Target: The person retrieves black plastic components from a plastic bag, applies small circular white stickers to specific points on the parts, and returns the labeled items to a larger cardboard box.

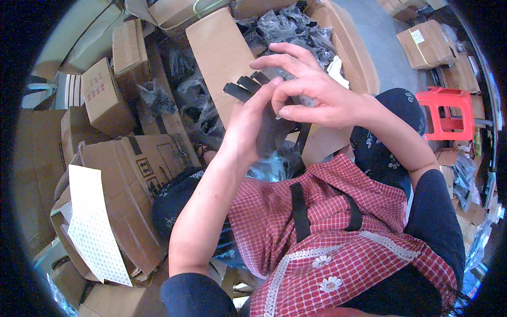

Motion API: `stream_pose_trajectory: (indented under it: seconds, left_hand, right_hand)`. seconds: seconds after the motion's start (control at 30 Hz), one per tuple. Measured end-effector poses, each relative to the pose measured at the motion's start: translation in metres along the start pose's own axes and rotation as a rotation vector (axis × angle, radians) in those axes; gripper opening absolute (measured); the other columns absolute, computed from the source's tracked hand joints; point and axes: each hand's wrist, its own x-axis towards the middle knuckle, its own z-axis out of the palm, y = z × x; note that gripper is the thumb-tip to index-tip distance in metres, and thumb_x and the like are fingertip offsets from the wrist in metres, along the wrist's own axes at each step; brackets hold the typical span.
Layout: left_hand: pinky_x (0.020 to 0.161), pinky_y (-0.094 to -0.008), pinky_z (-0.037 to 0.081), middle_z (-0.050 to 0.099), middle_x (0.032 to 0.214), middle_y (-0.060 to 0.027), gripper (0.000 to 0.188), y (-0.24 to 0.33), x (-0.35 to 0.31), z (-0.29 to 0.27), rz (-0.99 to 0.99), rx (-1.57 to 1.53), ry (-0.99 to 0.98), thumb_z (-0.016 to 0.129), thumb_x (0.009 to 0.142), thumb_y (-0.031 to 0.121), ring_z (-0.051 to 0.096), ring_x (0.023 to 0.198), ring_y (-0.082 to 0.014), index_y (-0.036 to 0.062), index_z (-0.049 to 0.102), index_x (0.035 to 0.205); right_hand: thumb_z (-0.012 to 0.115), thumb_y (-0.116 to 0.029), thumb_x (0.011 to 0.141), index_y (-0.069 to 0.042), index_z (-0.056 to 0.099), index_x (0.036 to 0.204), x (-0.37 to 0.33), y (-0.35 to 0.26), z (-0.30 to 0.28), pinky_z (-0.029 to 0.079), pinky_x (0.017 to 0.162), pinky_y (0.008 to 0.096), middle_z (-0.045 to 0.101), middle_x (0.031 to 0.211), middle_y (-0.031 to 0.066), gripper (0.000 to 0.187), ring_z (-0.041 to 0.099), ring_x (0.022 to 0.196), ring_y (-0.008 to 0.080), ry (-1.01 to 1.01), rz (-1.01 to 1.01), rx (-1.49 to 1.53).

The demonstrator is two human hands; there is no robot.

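My left hand (pixel 247 124) is wrapped round a bundle of black strips (pixel 238 92), held above an open box. Several blunt strip ends stick out past my thumb, and the rest runs down behind the hand in thin clear plastic. My right hand (pixel 319 95) meets it from the other side. Its thumb and index finger are bent into a pinch at the clear plastic bag (pixel 305 100), while the other fingers reach up and forward. The exact pinching point is partly hidden. Black lengths (pixel 303 138) hang below my hands.
An open cardboard box (pixel 351 42) ahead holds several plastic-wrapped black bundles (pixel 290 26). A cardboard flap (pixel 219 47) rises beside my hands. On the left, a white sheet with rows of dots (pixel 97 227) lies against a carton (pixel 127 190). A red stool (pixel 449 113) stands right.
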Motion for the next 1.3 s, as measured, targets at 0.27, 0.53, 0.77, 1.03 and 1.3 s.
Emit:
stream_pose_trajectory:
  seconds: [0.27, 0.53, 0.77, 1.03, 1.3]
  left_hand:
    - [0.073, -0.0353, 0.060, 0.067, 0.104, -0.0096, 0.032, -0.004, 0.003, -0.002, 0.003, 0.005, -0.002, 0.052, 0.098, 0.031, 0.069, 0.086, -0.0217, 0.0088, 0.057, 0.121]
    - [0.081, -0.0411, 0.055, 0.059, 0.114, -0.0120, 0.042, -0.011, 0.019, -0.022, 0.007, -0.086, -0.073, 0.061, 0.094, 0.027, 0.062, 0.099, -0.0248, 0.0034, 0.051, 0.127]
    - [0.076, -0.0389, 0.054, 0.060, 0.109, -0.0096, 0.038, -0.011, 0.023, -0.015, -0.011, -0.038, -0.030, 0.062, 0.094, 0.027, 0.062, 0.093, -0.0219, 0.0048, 0.053, 0.124]
    - [0.079, -0.0410, 0.054, 0.059, 0.110, -0.0094, 0.037, -0.012, 0.023, -0.011, -0.044, -0.014, -0.021, 0.059, 0.095, 0.027, 0.061, 0.099, -0.0227, 0.0070, 0.052, 0.125]
    - [0.069, -0.0334, 0.059, 0.066, 0.104, -0.0066, 0.028, -0.012, 0.016, -0.004, 0.115, -0.066, 0.071, 0.056, 0.097, 0.028, 0.068, 0.082, -0.0201, 0.0107, 0.059, 0.119]
  right_hand:
    - [0.065, -0.018, 0.083, -0.012, 0.064, 0.081, 0.002, 0.003, -0.001, 0.014, 0.114, 0.0556, 0.041, 0.146, 0.0116, 0.006, 0.018, 0.143, 0.0390, -0.075, -0.056, 0.004]
    - [0.070, -0.016, 0.064, -0.012, 0.071, 0.086, 0.000, -0.023, -0.001, 0.013, 0.115, 0.0602, 0.049, 0.144, 0.0081, 0.023, 0.029, 0.142, 0.0351, 0.012, -0.140, -0.443]
    - [0.065, -0.008, 0.070, -0.012, 0.072, 0.091, -0.009, -0.011, 0.004, 0.018, 0.113, 0.0590, 0.052, 0.138, 0.0101, 0.023, 0.031, 0.140, 0.0361, 0.070, 0.014, -0.302]
    - [0.066, -0.011, 0.064, -0.014, 0.071, 0.092, -0.013, -0.009, 0.003, 0.022, 0.110, 0.0612, 0.053, 0.135, 0.0113, 0.028, 0.034, 0.136, 0.0375, 0.041, -0.035, -0.331]
    - [0.059, 0.002, 0.064, -0.003, 0.070, 0.101, -0.013, -0.026, 0.017, 0.015, 0.115, 0.0583, 0.043, 0.146, 0.0142, 0.039, 0.026, 0.143, 0.0373, -0.015, 0.011, -0.314]
